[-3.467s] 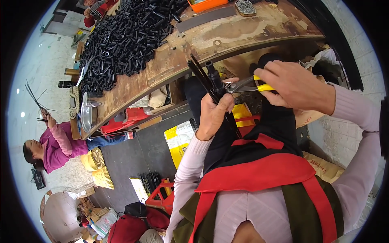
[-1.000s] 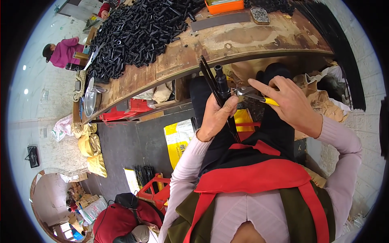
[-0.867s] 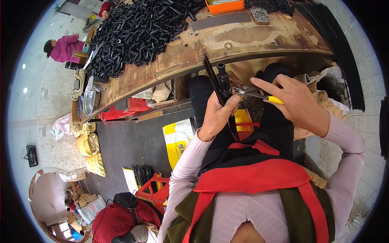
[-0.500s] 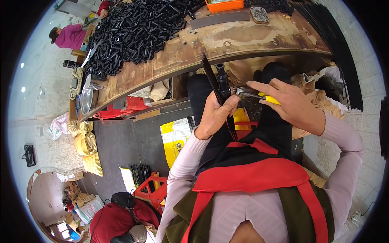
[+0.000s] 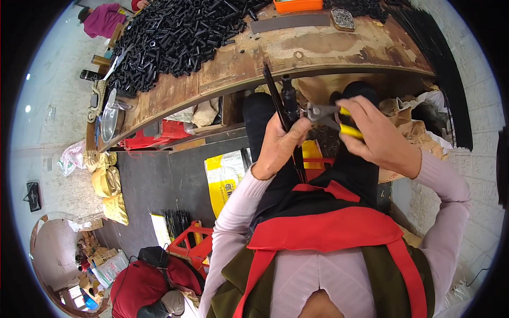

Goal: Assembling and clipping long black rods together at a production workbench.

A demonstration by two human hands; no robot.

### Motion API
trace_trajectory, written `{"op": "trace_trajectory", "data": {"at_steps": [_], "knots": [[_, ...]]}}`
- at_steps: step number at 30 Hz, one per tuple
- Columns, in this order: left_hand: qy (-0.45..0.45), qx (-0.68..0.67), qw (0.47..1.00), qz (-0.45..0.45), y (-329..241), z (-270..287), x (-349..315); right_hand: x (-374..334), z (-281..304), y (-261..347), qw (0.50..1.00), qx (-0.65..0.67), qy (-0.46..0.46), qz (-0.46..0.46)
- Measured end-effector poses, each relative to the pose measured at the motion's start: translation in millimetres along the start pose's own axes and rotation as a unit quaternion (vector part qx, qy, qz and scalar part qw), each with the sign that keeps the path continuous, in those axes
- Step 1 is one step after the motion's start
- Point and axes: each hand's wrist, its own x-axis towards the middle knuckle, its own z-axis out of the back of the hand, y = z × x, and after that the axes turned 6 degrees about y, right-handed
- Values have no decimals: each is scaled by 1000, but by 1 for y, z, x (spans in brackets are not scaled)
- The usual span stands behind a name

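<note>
My left hand [image 5: 281, 146] is closed around a bundle of thin black rods [image 5: 272, 90] with a black tubular fitting [image 5: 289, 99] beside them, all held upright over my lap. In my right hand [image 5: 379, 135] is a pair of pincers [image 5: 318, 112] with yellow handles, which are spread apart. Their metal head is beside the lower part of the fitting, close to my left thumb. Whether the jaws grip anything there is too small to tell. My fingers hide the lower part of the fitting.
Ahead stands a worn wooden bench [image 5: 228, 61] bearing a big heap of black tubular parts [image 5: 175, 40], an orange tray [image 5: 298, 6], a grey strip [image 5: 290, 23] and a small tin [image 5: 343, 19]. Long black rods [image 5: 450, 79] hang at right. A red crate [image 5: 193, 246] is at lower left.
The pincers' handles have opened from nearly together to spread apart, and my right hand has turned with them. My left hand keeps its hold on the rods and fitting.
</note>
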Motion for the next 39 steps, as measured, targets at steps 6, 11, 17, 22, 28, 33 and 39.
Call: {"op": "trace_trajectory", "data": {"at_steps": [6, 11, 17, 22, 28, 33, 39], "knots": [[7, -19, 1000, 17, 1, 11, 7, 19, 25, 3, 979, 72, 160, -106], [98, -39, 994, 26, -6, 9, 0, 16, 29, 18, 861, 338, 280, -258], [-56, 37, 998, 3, 4, -1, 18, 7, -8, -18, 987, -141, -74, 15], [-17, -40, 999, 21, 0, 8, 27, 19, 19, -10, 964, 165, 153, -139], [93, -24, 993, 69, -18, 2, 15, -5, -2, -10, 926, 265, 205, -175], [32, 42, 997, 54, -26, -3, 20, -11, -11, -18, 995, -48, -87, 9], [124, 9, 990, 59, -25, 9, 15, -6, 18, 0, 784, 525, 264, -200]]}}
